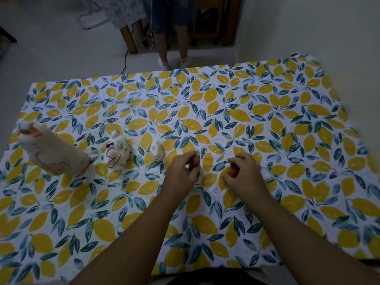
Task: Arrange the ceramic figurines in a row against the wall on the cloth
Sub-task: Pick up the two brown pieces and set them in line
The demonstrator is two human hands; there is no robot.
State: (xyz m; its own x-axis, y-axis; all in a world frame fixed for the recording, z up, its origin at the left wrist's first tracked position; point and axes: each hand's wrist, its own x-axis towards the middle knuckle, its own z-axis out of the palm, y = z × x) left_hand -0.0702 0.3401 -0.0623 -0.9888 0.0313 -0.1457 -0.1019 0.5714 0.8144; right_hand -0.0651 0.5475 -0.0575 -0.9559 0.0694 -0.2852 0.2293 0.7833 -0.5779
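While three white figurines stand left of the hands (tall cat point(51, 153), round one point(118, 152), small one point(157, 151)), left hand point(182, 168) pinches a small brown piece point(195, 161); right hand point(242, 171) is curled over another point(232, 172) on the cloth point(267, 120). Looks like placement step; next, set both down in line with the three.

Three white figurines point(117, 150) upright on cloth point(246, 112)

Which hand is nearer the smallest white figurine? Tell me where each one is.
Left. The left hand sits just right of the smallest white figurine, slightly nearer the camera. The right hand is further right, beyond the left.
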